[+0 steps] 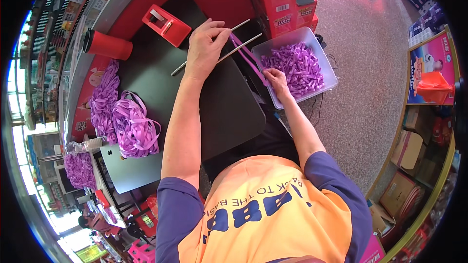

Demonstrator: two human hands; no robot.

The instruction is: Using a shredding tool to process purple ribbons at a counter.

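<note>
My left hand is over the dark table, thumb and forefinger closed at the end of a purple ribbon. Two thin pale rods, chopstick-like, pass under and beside that hand; whether it grips them too I cannot tell. From there the ribbon slants down to my right hand, whose fingers pinch it at the near-left rim of a translucent plastic bin. Many short pieces of purple ribbon fill the bin.
A red tape dispenser and a red cup sit at the table's far left. Bundles of purple ribbon lie left, beside a silver laptop. Red boxes stand behind the bin. Shelves with cartons line the right.
</note>
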